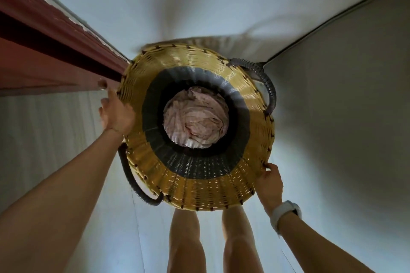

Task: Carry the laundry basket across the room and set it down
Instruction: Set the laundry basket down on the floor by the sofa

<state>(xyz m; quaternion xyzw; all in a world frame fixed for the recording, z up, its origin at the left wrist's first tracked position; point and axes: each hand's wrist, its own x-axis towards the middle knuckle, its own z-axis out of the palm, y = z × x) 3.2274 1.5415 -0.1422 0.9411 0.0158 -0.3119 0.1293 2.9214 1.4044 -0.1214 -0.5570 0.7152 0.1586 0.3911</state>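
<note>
While seen from straight above by the head camera: a round woven laundry basket, yellow at the rim with a dark grey band lower down, held out in front of two bare legs over a pale floor. Crumpled pinkish-white cloth bunched at the bottom of the basket. Left hand flat against the basket's outer left rim, fingers spread and loosely open, not wrapped around anything. Right hand curled closed over the rim at the lower right, white watch at the wrist. Two dark grey loop handles, near left handle and far right handle, both ungripped. Reddish-brown wooden edge running along the upper left; grey surface at right.
</note>
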